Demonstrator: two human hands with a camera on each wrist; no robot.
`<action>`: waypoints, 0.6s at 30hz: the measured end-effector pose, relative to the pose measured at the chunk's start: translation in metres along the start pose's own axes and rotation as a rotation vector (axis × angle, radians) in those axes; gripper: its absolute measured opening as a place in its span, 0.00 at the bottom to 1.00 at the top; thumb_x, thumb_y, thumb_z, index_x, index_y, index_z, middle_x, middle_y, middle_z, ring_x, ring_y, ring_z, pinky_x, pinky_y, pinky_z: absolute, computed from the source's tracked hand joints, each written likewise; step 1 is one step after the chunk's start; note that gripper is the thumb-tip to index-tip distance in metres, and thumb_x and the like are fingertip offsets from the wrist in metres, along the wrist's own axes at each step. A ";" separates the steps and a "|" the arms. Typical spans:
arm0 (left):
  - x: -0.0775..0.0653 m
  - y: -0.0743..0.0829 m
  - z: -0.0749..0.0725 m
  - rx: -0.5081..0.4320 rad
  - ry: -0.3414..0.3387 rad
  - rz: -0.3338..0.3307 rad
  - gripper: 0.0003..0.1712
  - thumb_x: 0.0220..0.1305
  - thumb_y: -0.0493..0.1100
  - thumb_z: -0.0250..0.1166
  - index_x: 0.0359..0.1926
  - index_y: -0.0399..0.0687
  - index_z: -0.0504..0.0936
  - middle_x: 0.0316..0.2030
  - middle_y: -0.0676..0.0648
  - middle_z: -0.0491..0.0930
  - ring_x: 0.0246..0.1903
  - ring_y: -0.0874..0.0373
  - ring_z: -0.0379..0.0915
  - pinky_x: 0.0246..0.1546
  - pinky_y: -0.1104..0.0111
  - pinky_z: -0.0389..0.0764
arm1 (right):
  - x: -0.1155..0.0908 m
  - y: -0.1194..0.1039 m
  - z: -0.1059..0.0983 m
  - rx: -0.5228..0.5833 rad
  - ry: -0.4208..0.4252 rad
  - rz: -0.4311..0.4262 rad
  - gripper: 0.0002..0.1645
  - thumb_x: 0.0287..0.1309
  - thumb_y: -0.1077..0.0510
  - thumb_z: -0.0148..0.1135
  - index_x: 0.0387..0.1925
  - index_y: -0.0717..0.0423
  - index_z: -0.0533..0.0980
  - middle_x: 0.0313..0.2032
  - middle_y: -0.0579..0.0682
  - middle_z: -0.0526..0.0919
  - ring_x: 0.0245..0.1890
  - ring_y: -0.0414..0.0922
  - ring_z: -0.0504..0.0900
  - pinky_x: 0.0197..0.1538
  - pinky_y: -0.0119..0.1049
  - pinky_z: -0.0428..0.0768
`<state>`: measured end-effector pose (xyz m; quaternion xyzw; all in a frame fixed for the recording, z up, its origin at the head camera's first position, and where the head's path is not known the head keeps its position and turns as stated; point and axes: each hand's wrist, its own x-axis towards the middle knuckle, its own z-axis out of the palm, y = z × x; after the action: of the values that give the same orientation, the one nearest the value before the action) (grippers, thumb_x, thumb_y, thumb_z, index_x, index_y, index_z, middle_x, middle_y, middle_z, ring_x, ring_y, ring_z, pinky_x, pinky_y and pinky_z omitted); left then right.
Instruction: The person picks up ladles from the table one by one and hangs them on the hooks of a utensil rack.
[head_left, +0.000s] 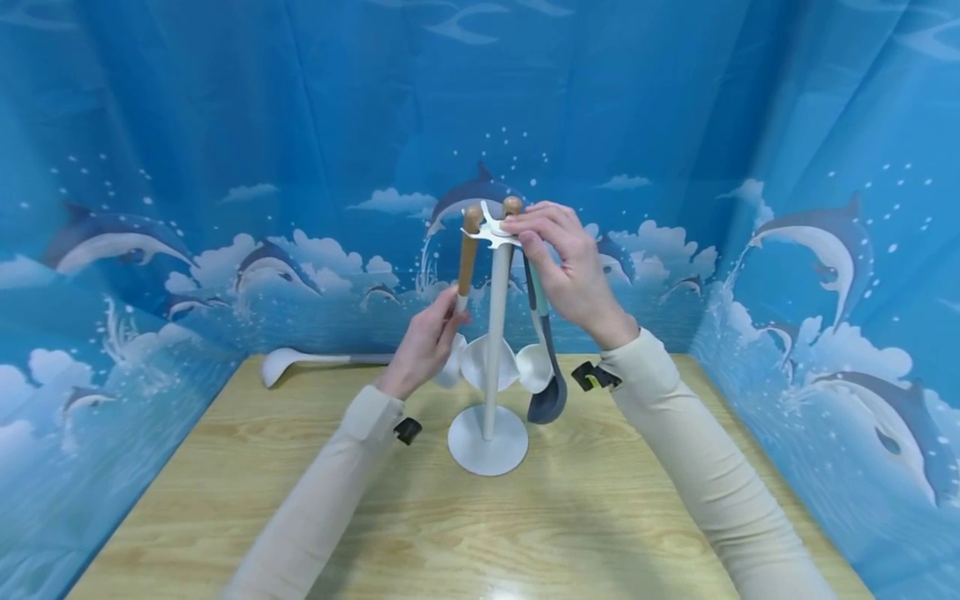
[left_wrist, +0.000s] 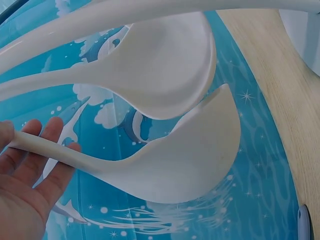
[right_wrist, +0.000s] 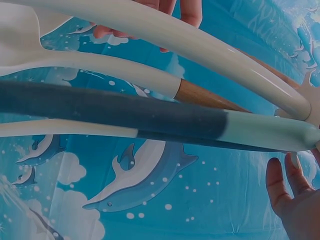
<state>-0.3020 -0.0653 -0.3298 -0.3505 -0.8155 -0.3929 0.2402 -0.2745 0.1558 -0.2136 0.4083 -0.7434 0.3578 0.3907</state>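
A white utensil stand (head_left: 493, 350) with a round base stands upright on the table, several utensils hanging from its hooks. My left hand (head_left: 423, 346) holds the neck of a white ladle (left_wrist: 185, 165); its wooden handle (head_left: 468, 262) reaches up to a left hook. At the stand's top, my right hand (head_left: 566, 267) grips the hooked head between thumb and fingers. Below it hangs a dark grey ladle (head_left: 549, 400) with a mint handle (right_wrist: 270, 132). Behind the post hangs another white wooden-handled utensil (left_wrist: 165, 65). A white-bowled utensil (head_left: 534, 368) hangs beside the dark ladle.
Another white ladle (head_left: 281, 363) with a grey handle lies along the table's back edge at the left. The wooden table (head_left: 420, 533) is enclosed by blue dolphin-print curtains (head_left: 360, 108) at the back and sides.
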 end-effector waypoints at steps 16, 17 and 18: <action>-0.004 0.002 0.004 0.002 0.032 0.012 0.21 0.75 0.37 0.51 0.66 0.45 0.66 0.37 0.45 0.79 0.42 0.53 0.82 0.42 0.63 0.85 | -0.001 0.002 0.001 0.001 0.002 0.009 0.35 0.73 0.35 0.40 0.51 0.57 0.82 0.51 0.55 0.82 0.61 0.51 0.70 0.65 0.48 0.67; -0.004 0.002 0.004 -0.001 0.036 0.013 0.21 0.75 0.38 0.51 0.66 0.45 0.66 0.37 0.45 0.79 0.42 0.53 0.82 0.42 0.63 0.85 | -0.001 0.002 0.001 0.001 0.002 0.010 0.35 0.73 0.35 0.40 0.51 0.57 0.82 0.51 0.55 0.82 0.61 0.51 0.70 0.65 0.48 0.67; -0.004 0.002 0.004 -0.004 0.037 0.010 0.21 0.75 0.38 0.51 0.66 0.46 0.66 0.38 0.45 0.80 0.43 0.53 0.82 0.43 0.63 0.85 | -0.001 0.002 0.001 0.001 0.002 0.011 0.35 0.73 0.36 0.40 0.51 0.57 0.82 0.51 0.55 0.82 0.61 0.51 0.70 0.65 0.48 0.67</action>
<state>-0.2983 -0.0628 -0.3340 -0.3477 -0.8085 -0.3996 0.2564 -0.2763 0.1565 -0.2150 0.4043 -0.7450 0.3607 0.3892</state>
